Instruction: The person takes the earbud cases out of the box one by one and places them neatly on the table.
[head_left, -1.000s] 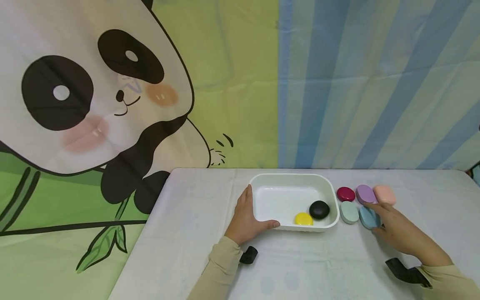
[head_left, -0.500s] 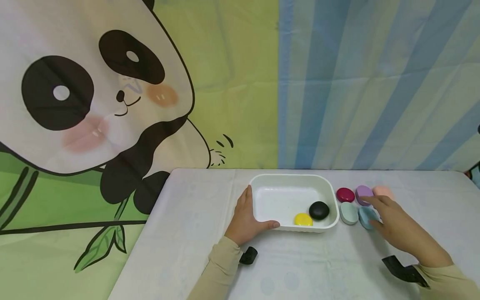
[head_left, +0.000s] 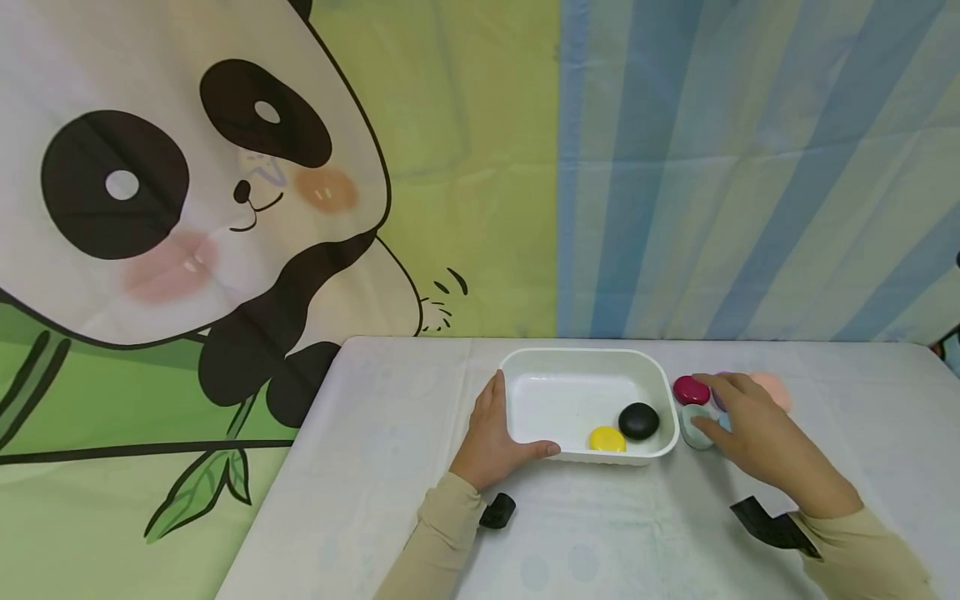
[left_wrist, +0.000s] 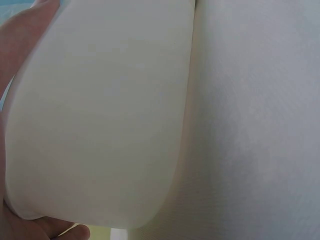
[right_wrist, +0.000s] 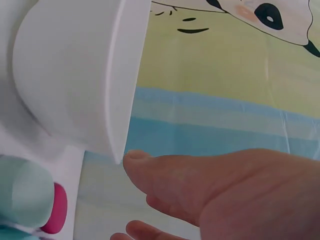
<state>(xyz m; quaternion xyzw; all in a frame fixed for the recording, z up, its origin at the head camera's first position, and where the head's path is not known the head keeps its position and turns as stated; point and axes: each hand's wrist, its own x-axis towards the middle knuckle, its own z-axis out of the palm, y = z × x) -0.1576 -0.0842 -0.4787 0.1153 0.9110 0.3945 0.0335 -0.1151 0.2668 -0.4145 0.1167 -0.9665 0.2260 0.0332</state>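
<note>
My left hand (head_left: 491, 437) spans the left end of a white tray (head_left: 555, 353) and holds it, thumb along the near rim. In the left wrist view, the tray's outer wall (left_wrist: 105, 115) lies between thumb and fingers. A black round piece (head_left: 638, 421) and a yellow one (head_left: 607, 439) lie inside at the right. My right hand (head_left: 772, 437) hovers right of the tray with fingers spread, nothing between them. Its fingertips overlap the crimson piece (head_left: 687, 390), its thumb the mint piece (head_left: 695, 432). Mostly hidden behind it are a purple piece (head_left: 718, 403) and a blue piece (head_left: 724, 422).
A peach piece (head_left: 772, 389) lies behind my right hand. The white-covered table (head_left: 397, 425) ends at a hanging backdrop (head_left: 480, 167) with a panda print and blue stripes. A black strap (head_left: 774, 525) sits at the right cuff.
My right hand has moved left, from over the blue piece toward the mint and crimson pieces, and now covers most of the purple and blue ones. My left hand and the tray have stayed put.
</note>
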